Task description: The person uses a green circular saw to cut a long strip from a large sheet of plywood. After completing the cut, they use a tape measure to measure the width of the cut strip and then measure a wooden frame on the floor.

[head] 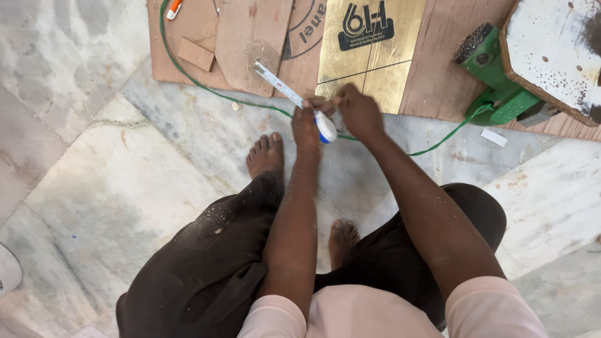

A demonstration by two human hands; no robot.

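While the person squats on the stone floor (pixel 125 188), the left hand (pixel 307 122) holds a small white and blue tape measure (pixel 325 127). Its tape (pixel 278 83) sticks out toward 10 o'clock. The right hand (pixel 358 109), at 3 o'clock beside it, pinches with fingers closed. A green cord (pixel 206 87) runs underneath.

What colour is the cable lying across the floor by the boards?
Green. The cable shows best in the head view, running from the boards past both hands to the green tool.

The green power tool (pixel 494 81) is partly hidden under a white board (pixel 551 50); the orange-tipped pen (pixel 173 9) is cut off at the top edge.
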